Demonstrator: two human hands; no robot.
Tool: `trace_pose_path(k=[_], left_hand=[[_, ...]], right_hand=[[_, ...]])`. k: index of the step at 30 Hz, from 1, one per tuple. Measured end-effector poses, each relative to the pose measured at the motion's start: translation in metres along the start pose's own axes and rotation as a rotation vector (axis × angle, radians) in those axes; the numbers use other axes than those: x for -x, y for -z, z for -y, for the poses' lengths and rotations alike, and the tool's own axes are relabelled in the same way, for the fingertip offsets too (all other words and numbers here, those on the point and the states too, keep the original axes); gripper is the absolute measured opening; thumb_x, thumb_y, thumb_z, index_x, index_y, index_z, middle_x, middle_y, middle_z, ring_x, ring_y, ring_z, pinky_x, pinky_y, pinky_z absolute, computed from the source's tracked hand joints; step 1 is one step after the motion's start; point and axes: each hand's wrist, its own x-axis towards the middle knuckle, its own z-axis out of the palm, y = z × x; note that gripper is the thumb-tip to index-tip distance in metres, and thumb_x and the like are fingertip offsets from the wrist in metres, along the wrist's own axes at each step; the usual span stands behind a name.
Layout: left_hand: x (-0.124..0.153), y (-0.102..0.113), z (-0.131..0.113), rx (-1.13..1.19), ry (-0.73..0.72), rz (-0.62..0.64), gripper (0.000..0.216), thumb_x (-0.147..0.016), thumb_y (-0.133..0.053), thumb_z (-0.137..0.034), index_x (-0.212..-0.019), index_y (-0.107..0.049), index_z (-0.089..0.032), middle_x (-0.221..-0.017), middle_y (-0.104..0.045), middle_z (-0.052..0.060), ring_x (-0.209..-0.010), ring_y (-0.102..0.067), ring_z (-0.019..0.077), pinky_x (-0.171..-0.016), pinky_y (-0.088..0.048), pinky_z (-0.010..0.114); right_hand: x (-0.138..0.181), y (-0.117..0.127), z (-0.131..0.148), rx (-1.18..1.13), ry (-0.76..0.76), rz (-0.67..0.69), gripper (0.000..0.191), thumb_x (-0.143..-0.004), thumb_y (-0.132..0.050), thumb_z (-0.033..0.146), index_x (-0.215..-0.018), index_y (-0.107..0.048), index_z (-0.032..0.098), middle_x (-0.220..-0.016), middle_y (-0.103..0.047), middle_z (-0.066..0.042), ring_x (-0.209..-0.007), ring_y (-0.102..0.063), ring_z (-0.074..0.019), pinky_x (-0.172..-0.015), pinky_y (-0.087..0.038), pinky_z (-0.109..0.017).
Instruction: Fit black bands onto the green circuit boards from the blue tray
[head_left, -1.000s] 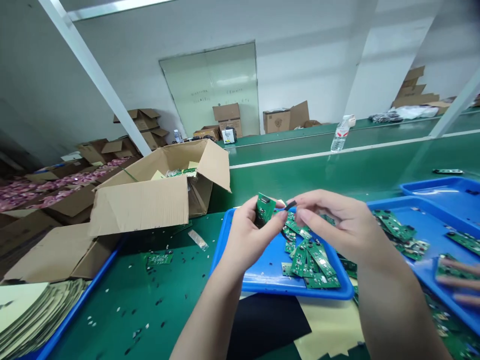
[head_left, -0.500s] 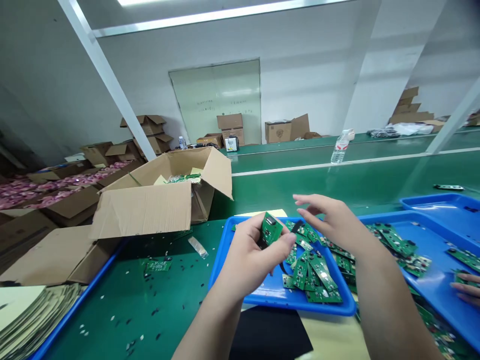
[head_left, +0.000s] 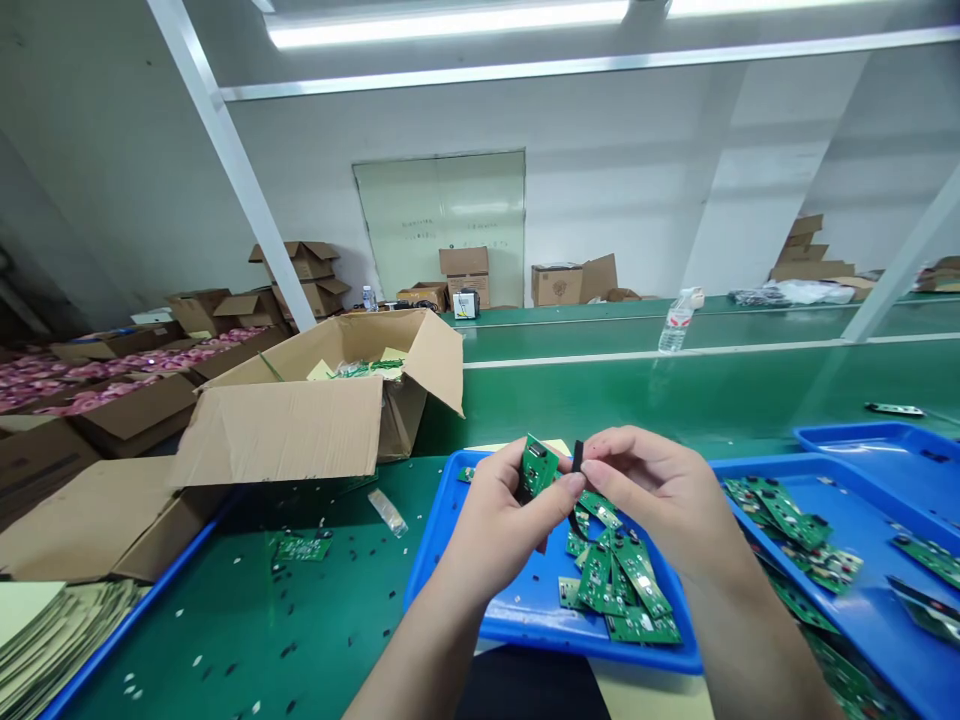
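My left hand is closed round a small green circuit board, held upright above a blue tray. My right hand pinches a small black part right beside the board's edge. Below both hands, a heap of several green circuit boards lies in the tray.
An open cardboard box stands left of the tray on the green belt, with a loose board and scattered bits before it. More blue trays with boards sit at the right. A water bottle stands at the back.
My right hand, open and reaching over the tray half a second ago, has come back to the board pinching a black part. The camera has tipped upward.
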Motion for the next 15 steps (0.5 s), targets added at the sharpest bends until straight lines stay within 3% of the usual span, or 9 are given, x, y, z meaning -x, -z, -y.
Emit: trace_pose_path(k=[4,8,10,12,15], left_hand=[[0.0,0.002,0.0,0.009,0.007,0.037,0.027,-0.073,-0.07,-0.038,-0.08,-0.056,-0.016,-0.057,-0.045,-0.007,-0.042,-0.041,0.0036,-0.037,-0.035,0.015],[0.001,0.004,0.0,0.122,0.064,0.163,0.043,-0.08,-0.062,-0.042,-0.115,-0.054,-0.018,-0.063,-0.05,-0.005,-0.047,-0.049,0.0061,-0.043,-0.041,0.017],[0.002,0.005,0.0,0.156,0.085,0.168,0.045,-0.086,-0.053,-0.043,-0.122,-0.05,-0.018,-0.066,-0.053,-0.003,-0.048,-0.053,0.0082,-0.044,-0.043,0.019],[0.002,0.005,-0.001,0.129,0.091,0.149,0.039,-0.089,-0.047,-0.04,-0.117,-0.053,-0.016,-0.068,-0.057,-0.001,-0.047,-0.055,0.0092,-0.044,-0.044,0.021],[0.002,0.004,-0.002,-0.001,0.079,0.138,0.028,-0.09,-0.041,-0.034,-0.094,-0.059,-0.013,-0.065,-0.061,0.002,-0.046,-0.057,0.01,-0.046,-0.043,0.021]], right_hand=[[-0.004,-0.007,-0.005,0.018,-0.015,-0.036,0.012,-0.082,-0.06,0.03,-0.077,-0.061,0.019,-0.077,-0.067,-0.004,-0.066,-0.064,-0.0148,-0.058,-0.054,-0.024],[-0.009,-0.006,-0.009,-0.021,0.065,-0.215,0.011,-0.088,-0.052,0.029,-0.087,-0.059,0.02,-0.089,-0.067,-0.006,-0.075,-0.064,-0.0154,-0.065,-0.054,-0.027],[-0.009,0.002,-0.007,-0.007,0.137,-0.269,0.011,-0.09,-0.049,0.028,-0.089,-0.057,0.021,-0.094,-0.067,-0.006,-0.078,-0.064,-0.0158,-0.068,-0.054,-0.028],[-0.007,0.011,-0.002,0.1,0.198,-0.186,0.009,-0.09,-0.049,0.026,-0.087,-0.056,0.021,-0.094,-0.066,-0.006,-0.081,-0.064,-0.0162,-0.069,-0.053,-0.028],[0.0,0.021,0.008,0.336,0.226,0.129,0.005,-0.088,-0.052,0.025,-0.088,-0.056,0.022,-0.092,-0.065,-0.006,-0.085,-0.063,-0.0178,-0.071,-0.053,-0.028]])
